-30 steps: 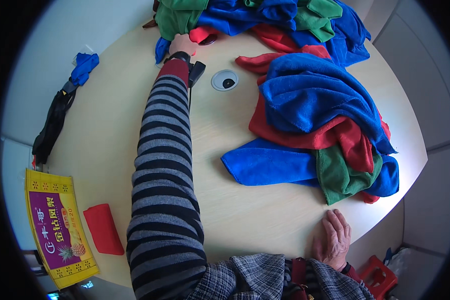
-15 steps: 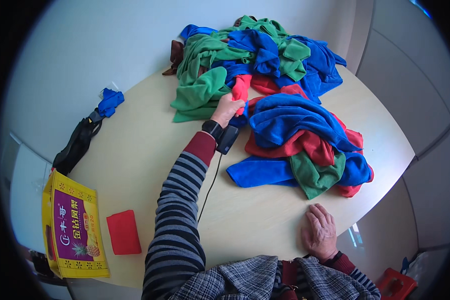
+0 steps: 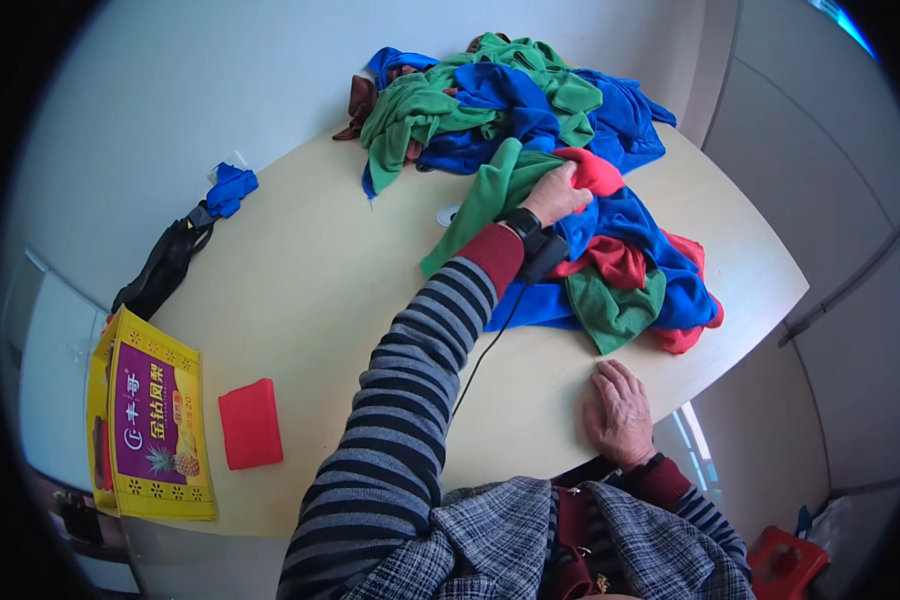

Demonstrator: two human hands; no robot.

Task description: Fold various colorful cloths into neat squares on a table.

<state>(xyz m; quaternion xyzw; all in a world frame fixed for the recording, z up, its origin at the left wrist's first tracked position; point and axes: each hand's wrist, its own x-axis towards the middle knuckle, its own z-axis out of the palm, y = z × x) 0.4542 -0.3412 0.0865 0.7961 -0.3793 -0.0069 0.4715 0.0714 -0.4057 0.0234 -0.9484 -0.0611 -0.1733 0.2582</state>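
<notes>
My left hand (image 3: 558, 195) is closed on a red cloth (image 3: 596, 172) above the nearer pile. A green cloth (image 3: 490, 195) hangs along with it, trailing to the left beside my wrist; whether my fingers also grip it is hidden. Under and beyond the hand, a blue cloth (image 3: 635, 235) lies over red and dark green cloths (image 3: 615, 305). At the table's front edge my right hand (image 3: 622, 412) rests with fingers stretched out and nothing in it. A larger heap of green, blue and brown cloths (image 3: 510, 100) lies against the wall.
A folded red cloth (image 3: 251, 424) lies on the table (image 3: 340, 270) at left, beside a yellow and purple carton (image 3: 155, 420). Farther back are a black bag (image 3: 165, 262) and a blue cloth (image 3: 232, 190). A red plastic stool (image 3: 785, 565) stands at lower right.
My left hand has moved right with the red cloth, from the far heap to over the nearer pile. The green cloth has come off the heap with it. My right hand stays at the edge.
</notes>
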